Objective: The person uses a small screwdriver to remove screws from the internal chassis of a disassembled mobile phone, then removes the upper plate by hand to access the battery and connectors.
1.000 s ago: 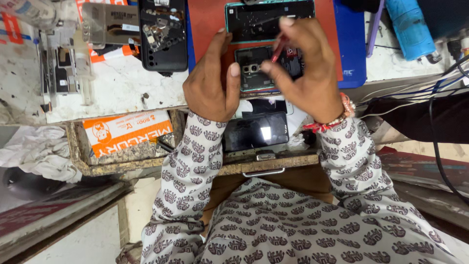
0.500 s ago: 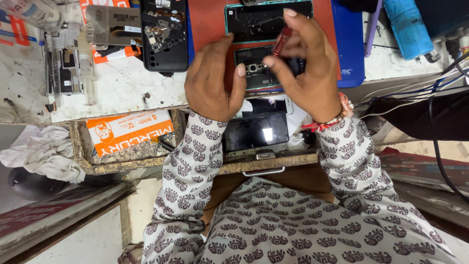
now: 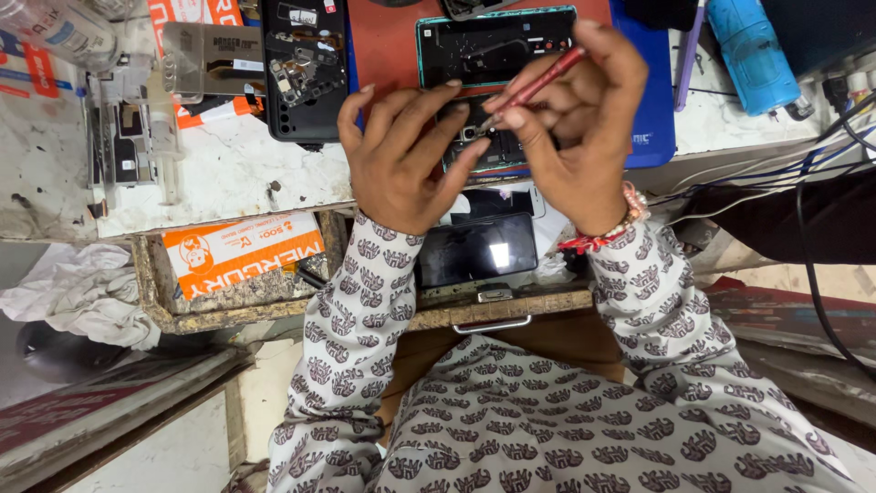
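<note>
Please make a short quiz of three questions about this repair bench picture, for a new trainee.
1. True or false: the right hand holds a red screwdriver.
2. What does the left hand steady? A) the opened phone B) the blue bottle C) the white cloth
3. Fill in: the open drawer holds an ______ box.

Key: 1 true; 2 A; 3 orange.

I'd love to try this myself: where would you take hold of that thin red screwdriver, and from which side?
Probably on the bare red shaft of the screwdriver, pinched from above, as the right hand does now. It is thin and slanted, its tip down on the opened phone, so only the upper part is free. The left hand rests on the phone.
</note>
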